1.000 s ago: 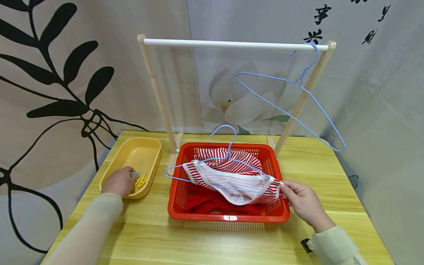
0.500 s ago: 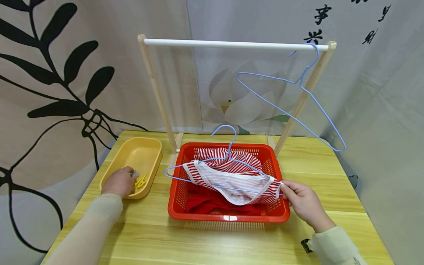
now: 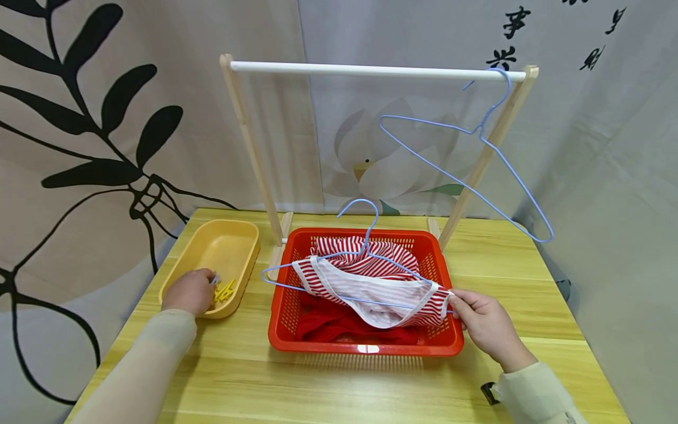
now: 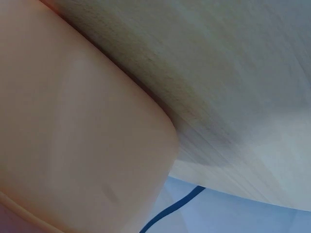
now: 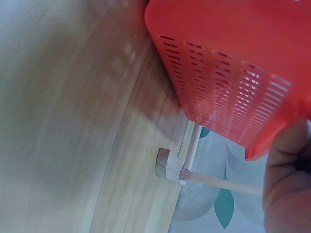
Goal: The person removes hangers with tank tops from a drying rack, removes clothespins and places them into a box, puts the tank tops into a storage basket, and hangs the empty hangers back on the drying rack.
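A striped red-and-white garment with white trim (image 3: 371, 285) lies across a blue wire hanger (image 3: 371, 229) over the red basket (image 3: 365, 348). At the garment's right end, my right hand (image 3: 487, 324) pinches the striped strap by the hanger's corner. In the right wrist view, part of this hand (image 5: 289, 179) shows beside the basket wall (image 5: 218, 77). My left hand (image 3: 190, 291) reaches into the yellow tray (image 3: 225, 235). Near its fingertips are a clear clip (image 3: 215, 279) and several yellow clothespins (image 3: 225, 291); the hand hides its fingers, so any grip cannot be seen.
Behind the basket stands a wooden rack with a white rod (image 3: 371, 69). A second blue hanger (image 3: 466, 182) hangs at the rod's right end. Dark red cloth (image 3: 349, 324) lies in the basket. Wooden table (image 3: 318, 394) extends around; the left wrist view shows the tray's side (image 4: 97, 121).
The clear clip by my left fingertips has shifted slightly and less of it shows. My right hand, the striped garment and the hangers stay in place.
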A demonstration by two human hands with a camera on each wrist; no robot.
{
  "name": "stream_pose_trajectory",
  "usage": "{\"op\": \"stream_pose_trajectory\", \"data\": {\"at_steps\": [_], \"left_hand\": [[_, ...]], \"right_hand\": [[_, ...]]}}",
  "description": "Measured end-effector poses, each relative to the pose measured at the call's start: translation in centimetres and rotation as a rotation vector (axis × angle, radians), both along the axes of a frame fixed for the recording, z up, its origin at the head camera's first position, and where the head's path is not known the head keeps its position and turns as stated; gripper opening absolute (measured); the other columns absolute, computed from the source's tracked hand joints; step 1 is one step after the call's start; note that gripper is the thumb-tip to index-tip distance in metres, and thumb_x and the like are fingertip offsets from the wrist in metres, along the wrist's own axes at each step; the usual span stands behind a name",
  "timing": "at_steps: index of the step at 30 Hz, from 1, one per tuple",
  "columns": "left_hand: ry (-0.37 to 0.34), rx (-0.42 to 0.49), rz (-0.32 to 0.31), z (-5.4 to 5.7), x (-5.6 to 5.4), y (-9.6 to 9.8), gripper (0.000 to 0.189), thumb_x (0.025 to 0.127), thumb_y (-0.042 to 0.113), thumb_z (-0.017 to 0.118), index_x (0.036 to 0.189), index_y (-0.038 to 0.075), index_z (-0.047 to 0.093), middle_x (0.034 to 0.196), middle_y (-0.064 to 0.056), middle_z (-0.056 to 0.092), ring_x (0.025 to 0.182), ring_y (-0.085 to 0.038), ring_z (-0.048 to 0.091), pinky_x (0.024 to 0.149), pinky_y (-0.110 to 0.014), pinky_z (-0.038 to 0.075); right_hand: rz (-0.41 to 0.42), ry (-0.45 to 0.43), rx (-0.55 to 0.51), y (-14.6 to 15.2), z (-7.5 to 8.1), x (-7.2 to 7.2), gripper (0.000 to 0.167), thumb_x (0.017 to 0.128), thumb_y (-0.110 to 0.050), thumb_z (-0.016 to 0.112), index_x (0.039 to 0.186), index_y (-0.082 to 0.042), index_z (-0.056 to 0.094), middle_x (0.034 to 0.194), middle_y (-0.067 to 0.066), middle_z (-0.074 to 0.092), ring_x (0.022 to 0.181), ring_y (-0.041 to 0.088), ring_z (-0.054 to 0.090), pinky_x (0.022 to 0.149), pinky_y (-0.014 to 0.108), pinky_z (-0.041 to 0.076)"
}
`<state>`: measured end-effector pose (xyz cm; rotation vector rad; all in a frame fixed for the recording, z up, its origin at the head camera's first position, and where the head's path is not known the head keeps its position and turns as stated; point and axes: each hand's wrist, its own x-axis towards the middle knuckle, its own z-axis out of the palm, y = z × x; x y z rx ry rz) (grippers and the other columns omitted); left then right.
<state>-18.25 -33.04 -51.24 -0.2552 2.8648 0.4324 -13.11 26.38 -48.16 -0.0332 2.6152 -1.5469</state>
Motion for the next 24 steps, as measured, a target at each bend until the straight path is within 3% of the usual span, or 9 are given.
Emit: {"op": "stream_pose_trajectory", "data": {"at_steps": [14,24], "left_hand": [[0.013,-0.015,0.008,-0.15,-0.16,-0.2,0.039,0.105,0.008,0.043,0.137,0.0,0.065,0.131,-0.028,0.068,0.103,-0.038,0.066,0.095,-0.06,0.052],[0.015,-0.045,-0.027,0.07,0.13,-0.02,0.039,0.109,0.014,0.045,0.14,0.002,0.065,0.142,-0.028,0.063,0.125,-0.051,0.061,0.103,-0.065,0.05]], "right_hand": [[0.003,-0.013,-0.014,0.08,-0.12,-0.07,0.033,0.109,-0.021,0.06,0.13,0.001,0.071,0.096,0.009,0.076,0.071,0.007,0.063,0.065,0.025,0.058],[0.001,-0.006,-0.017,0.04,-0.05,-0.06,0.032,0.109,-0.021,0.06,0.129,0.001,0.071,0.094,0.007,0.075,0.07,0.006,0.063,0.065,0.026,0.058]]}}
